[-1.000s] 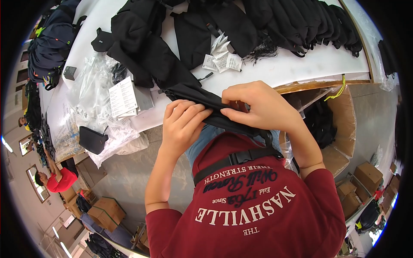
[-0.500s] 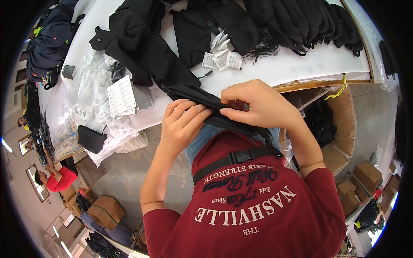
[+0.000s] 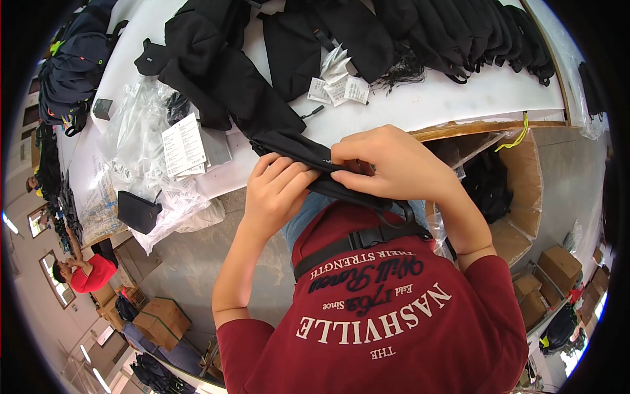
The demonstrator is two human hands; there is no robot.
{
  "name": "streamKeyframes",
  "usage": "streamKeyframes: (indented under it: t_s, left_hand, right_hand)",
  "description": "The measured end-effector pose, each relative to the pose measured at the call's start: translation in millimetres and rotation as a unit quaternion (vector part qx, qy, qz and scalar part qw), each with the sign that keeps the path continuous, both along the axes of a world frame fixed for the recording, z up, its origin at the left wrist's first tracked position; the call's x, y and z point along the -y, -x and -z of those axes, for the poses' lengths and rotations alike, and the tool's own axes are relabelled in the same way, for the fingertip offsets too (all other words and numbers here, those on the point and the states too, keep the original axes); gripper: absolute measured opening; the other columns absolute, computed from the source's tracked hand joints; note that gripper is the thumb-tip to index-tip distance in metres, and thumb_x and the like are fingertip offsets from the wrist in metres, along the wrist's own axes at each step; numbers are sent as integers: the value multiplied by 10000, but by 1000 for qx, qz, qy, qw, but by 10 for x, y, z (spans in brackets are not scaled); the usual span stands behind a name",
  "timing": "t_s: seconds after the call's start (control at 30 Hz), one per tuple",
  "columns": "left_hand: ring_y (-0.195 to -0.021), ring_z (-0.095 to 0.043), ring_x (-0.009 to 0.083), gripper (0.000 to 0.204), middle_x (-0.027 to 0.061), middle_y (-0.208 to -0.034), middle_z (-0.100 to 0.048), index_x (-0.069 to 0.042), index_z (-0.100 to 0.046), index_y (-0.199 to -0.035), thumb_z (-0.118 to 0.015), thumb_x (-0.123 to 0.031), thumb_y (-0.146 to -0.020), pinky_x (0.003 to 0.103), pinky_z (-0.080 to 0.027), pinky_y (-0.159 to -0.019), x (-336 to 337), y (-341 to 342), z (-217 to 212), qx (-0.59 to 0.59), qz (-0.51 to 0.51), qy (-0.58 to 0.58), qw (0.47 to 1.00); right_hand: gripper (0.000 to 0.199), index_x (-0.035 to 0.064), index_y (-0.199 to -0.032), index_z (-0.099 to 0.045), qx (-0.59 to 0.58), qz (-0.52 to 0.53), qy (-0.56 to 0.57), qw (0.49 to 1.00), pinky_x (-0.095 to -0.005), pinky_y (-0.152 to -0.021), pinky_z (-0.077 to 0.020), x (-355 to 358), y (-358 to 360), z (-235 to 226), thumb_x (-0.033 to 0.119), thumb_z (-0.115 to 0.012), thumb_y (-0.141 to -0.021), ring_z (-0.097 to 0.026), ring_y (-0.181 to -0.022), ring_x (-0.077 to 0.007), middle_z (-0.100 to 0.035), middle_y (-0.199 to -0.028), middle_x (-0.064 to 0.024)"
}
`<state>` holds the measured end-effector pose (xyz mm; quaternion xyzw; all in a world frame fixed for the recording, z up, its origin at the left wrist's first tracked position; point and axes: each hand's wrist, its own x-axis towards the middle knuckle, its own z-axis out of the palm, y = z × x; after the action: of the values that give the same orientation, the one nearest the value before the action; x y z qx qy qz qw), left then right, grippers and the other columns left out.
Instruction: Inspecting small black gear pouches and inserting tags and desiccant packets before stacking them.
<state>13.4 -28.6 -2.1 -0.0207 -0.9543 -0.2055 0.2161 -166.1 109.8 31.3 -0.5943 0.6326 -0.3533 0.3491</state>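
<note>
A long black fabric bag (image 3: 289,146) drapes over the near table edge, its lower end reaching my waist. My left hand (image 3: 279,192) is closed on its near side, fingers laid together over the cloth. Opposite it, my right hand (image 3: 387,164) pinches the bag's edge between thumb and curled fingers; the fingertips are partly hidden. A black cord with a zipper pull (image 3: 314,112) lies beside the bag on the table. White paper tags (image 3: 340,84) rest on another black bag (image 3: 351,39) farther back.
A row of black bags (image 3: 472,29) lines the white table (image 3: 420,108). Clear plastic bags (image 3: 141,131), printed white cards (image 3: 184,148) and a black pouch (image 3: 139,211) lie left. An open carton (image 3: 525,190) stands below the table at right. Another person (image 3: 95,272) is at far left.
Both hands have shifted slightly left with the bag, and its fabric near my fingers has turned a little. At far left, the other person's arm has moved nearer the head.
</note>
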Motion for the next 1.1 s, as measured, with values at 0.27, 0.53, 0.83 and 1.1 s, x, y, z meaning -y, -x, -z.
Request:
streamKeyframes:
  t_s: [0.27,0.53,0.83,1.1]
  left_hand:
    - [-832,-597,213,294,56,-885,-619,-28,-595,-910,-628,0,-619,329,-453,-769,-64,-2,-201,101,19,-19,994]
    - [-706,-602,257,300,90,-739,-559,-51,-586,-1004,-607,-25,-706,345,-455,-603,-221,-27,-344,237,6,-98,967]
    - [-654,-493,86,211,59,-694,-572,22,-579,-1023,-629,-107,-864,231,-412,-614,-146,-313,-131,253,-125,-516,809]
    - [-743,-488,62,258,-5,-773,-553,36,-553,-1024,-643,-153,-874,229,-418,-691,-150,-635,30,247,-158,-644,707]
  right_hand:
    - [147,41,-779,-574,-106,98,112,983,-312,-509,-419,67,50,101,164,-655,-788,-542,-538,-226,-546,-658,-73]
    - [175,37,-924,-650,168,26,5,985,-267,-659,-460,206,109,174,197,-637,-855,-604,-728,-141,-626,-809,-37]
    - [555,11,-1173,-585,355,-28,-168,919,-285,-885,-441,-420,23,639,213,-796,-702,-585,-941,-138,-647,-1047,-58]
    - [370,113,-1270,-389,667,299,-47,681,-261,-495,-472,-581,179,488,228,-496,-935,-606,-583,-188,-636,-891,-184]
